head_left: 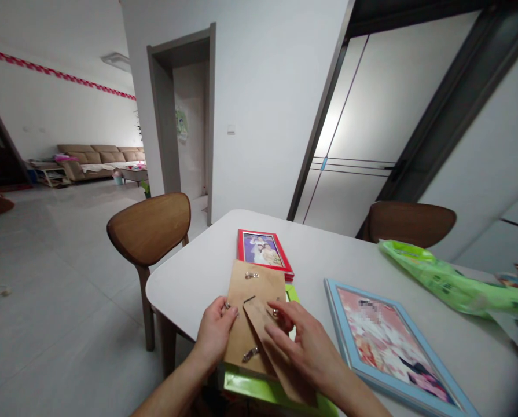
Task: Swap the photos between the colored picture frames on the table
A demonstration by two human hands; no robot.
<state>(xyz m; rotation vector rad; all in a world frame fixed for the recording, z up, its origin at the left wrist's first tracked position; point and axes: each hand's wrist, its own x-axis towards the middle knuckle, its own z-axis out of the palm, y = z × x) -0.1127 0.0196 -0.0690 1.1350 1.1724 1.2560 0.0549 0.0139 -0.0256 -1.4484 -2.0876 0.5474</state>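
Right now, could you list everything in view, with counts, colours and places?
table: 1, white, lower centre
green frame: 1, green, table's near edge
backing board: 1, brown, over green frame
stand leg: 1, brown, on backing board
metal clips: 4 visible, silvery, on backing board
red frame: at least 1, red, beyond backing board
blue frame: at least 1, blue, table's right
plastic bag: 1, green, beyond blue frame
chairs: at least 2, brown, beside table
sofa: 1, brown, far left
panelled door: 1, pale, beyond table
left grip: 1, bare, backing board's left edge
right grip: 1, bare, over stand leg
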